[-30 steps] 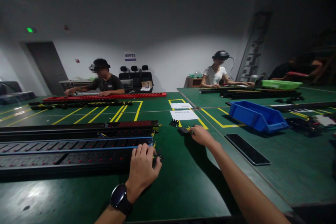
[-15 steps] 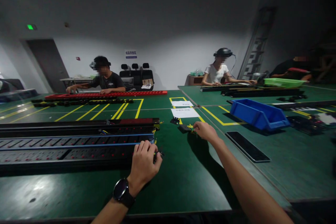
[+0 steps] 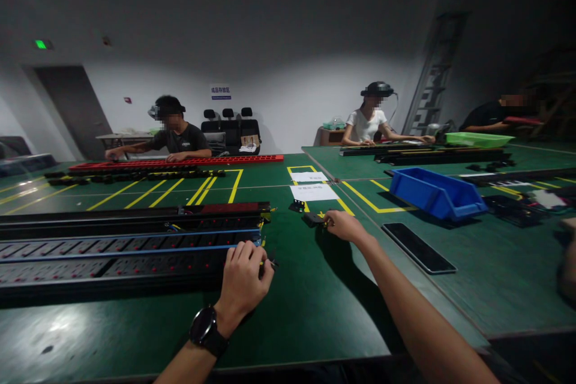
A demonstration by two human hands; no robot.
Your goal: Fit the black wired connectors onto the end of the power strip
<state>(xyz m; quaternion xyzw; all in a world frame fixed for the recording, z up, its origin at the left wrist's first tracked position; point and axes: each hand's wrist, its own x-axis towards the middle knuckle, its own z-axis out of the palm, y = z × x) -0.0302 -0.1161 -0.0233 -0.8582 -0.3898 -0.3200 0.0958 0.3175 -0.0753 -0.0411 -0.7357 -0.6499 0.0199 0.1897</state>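
Note:
My left hand (image 3: 246, 273), with a watch on the wrist, is closed over the right end of the nearest long black strip (image 3: 148, 267), which carries rows of red dots. Short dark and yellow wire ends (image 3: 272, 262) poke out by its thumb. My right hand (image 3: 345, 227) pinches thin yellow-green wires (image 3: 324, 223) at a small black block (image 3: 312, 219) near the table top. Just behind that block lies a small black plate with holes (image 3: 297, 206). Blue edges run along the strip (image 3: 135, 244) beyond my left hand. Fingertip details are partly hidden.
A blue bin (image 3: 436, 195) and a dark phone-like slab (image 3: 418, 248) lie to the right. White paper sheets (image 3: 314, 192) sit ahead on the green table (image 3: 306, 324). Across it, people work beside a red rail (image 3: 180, 162), black rails (image 3: 418, 156) and a green tray (image 3: 479, 140).
The whole view has shifted slightly to the left. Both hands keep nearly the same grips and places. At the right edge a blurred shape has come into view.

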